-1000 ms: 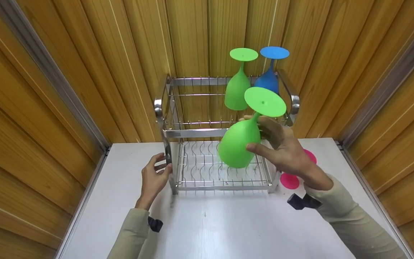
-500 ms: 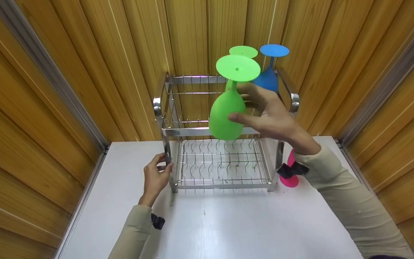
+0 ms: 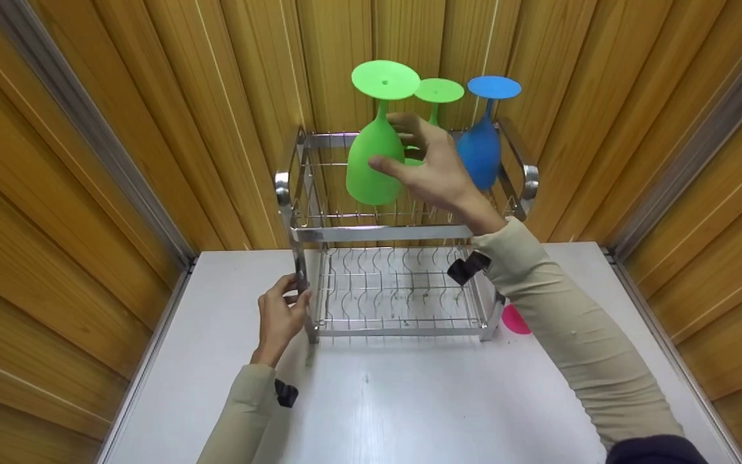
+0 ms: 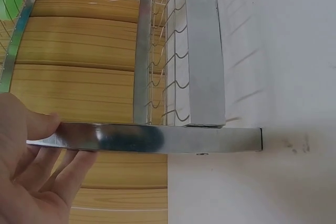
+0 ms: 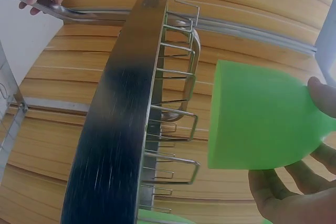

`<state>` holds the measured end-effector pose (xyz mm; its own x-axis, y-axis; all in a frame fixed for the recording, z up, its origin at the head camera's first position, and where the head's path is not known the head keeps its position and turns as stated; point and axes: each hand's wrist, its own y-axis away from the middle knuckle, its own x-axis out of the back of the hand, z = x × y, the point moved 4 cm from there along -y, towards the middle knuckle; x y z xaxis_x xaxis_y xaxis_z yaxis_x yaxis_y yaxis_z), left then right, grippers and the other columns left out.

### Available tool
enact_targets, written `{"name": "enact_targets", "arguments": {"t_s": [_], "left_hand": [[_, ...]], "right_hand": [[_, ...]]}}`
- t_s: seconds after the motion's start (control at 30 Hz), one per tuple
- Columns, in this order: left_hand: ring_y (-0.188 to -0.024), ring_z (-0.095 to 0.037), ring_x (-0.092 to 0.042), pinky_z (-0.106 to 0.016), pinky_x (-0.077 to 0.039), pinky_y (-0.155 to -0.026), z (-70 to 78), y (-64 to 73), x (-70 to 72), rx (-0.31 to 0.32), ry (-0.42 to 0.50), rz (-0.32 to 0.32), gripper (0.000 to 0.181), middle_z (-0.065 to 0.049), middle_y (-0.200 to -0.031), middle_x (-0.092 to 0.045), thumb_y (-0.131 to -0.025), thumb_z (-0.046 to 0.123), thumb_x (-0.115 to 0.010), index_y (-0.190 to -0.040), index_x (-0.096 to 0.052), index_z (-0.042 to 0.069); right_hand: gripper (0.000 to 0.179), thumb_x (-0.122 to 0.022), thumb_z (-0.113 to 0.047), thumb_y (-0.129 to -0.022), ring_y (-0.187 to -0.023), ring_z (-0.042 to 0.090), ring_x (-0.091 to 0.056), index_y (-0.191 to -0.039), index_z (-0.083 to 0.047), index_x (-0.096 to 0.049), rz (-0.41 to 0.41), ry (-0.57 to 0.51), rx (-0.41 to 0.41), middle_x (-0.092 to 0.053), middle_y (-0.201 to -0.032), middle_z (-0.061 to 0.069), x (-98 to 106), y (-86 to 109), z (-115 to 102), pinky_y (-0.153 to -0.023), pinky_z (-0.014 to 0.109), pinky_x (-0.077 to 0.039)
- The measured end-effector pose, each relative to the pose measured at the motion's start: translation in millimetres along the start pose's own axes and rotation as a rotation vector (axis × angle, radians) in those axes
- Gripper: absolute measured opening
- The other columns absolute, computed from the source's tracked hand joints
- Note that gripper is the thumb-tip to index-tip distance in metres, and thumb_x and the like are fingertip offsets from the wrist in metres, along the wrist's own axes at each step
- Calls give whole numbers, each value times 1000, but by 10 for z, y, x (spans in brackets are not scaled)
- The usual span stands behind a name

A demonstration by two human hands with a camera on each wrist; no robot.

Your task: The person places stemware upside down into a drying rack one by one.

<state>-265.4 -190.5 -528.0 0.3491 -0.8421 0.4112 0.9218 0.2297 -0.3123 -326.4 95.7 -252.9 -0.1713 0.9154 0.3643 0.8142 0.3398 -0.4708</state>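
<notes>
My right hand point(image 3: 432, 164) grips a green goblet point(image 3: 374, 161) by its bowl, upside down with the round foot on top. In the right wrist view the goblet's rim sits just above the wire loops of the upper tier. On that tier of the metal dish rack point(image 3: 380, 234), a second green goblet point(image 3: 438, 91) stands inverted, mostly behind my right hand. Beside it on the right is an inverted blue goblet point(image 3: 479, 151). My left hand point(image 3: 281, 317) holds the rack's left front post point(image 4: 115, 137) between thumb and fingers.
The rack's lower tier point(image 3: 400, 293) has wavy wire dividers and stands on a white table point(image 3: 371, 399). A pink round foot point(image 3: 516, 320) shows beside the rack's right front leg, partly behind my right sleeve. Wood-patterned panels point(image 3: 339, 58) close in the back and sides.
My right hand has carried the green goblet up and left, from in front of the rack to over the upper tier's left part. The left hand has stayed on the post.
</notes>
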Motion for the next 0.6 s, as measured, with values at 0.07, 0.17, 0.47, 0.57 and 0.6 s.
{"name": "enact_targets", "arguments": {"t_s": [0.07, 0.17, 0.47, 0.57, 0.6], "left_hand": [[-97, -38, -80, -40, -69, -82, 0, 0, 12, -2, -1, -2, 33, -22, -115, -78, -95, 0, -77, -127, -72, -1], [-99, -38, -80, -40, -69, -83, -8, 2, 18, 0, -3, -10, 32, -22, -116, -78, -95, 1, -77, -127, -72, -1], [-101, -39, -80, -43, -69, -84, -15, 10, 31, 20, -8, -14, 32, -22, -115, -78, -96, 1, -77, -127, -72, -1], [-102, -40, -79, -44, -68, -85, -9, 11, 12, 22, -11, -19, 32, -23, -116, -78, -96, 1, -76, -128, -71, -1], [-101, -40, -79, -44, -68, -85, -5, 9, 8, 23, -12, -18, 32, -23, -116, -78, -96, 1, -76, -128, -71, -1]], "right_hand": [[58, -86, -24, -92, -129, 32, -68, -143, -8, -61, 17, -10, -12, -67, -142, 12, -27, -66, 32, -107, 50, -59], [61, -87, -26, -92, -129, 32, -68, -145, -9, -61, 40, -5, -39, -68, -141, 11, -40, -152, 104, -108, 50, -59], [62, -83, -26, -96, -137, 31, -63, -149, -8, -57, 20, 107, -73, -64, -148, 12, -131, -435, 325, -113, 46, -55], [64, -80, -23, -98, -139, 32, -60, -153, -5, -51, 12, 117, -84, -60, -152, 15, -154, -483, 391, -116, 45, -53], [65, -79, -22, -99, -140, 32, -59, -154, -4, -50, 13, 122, -89, -59, -152, 15, -158, -493, 411, -116, 44, -53]]}}
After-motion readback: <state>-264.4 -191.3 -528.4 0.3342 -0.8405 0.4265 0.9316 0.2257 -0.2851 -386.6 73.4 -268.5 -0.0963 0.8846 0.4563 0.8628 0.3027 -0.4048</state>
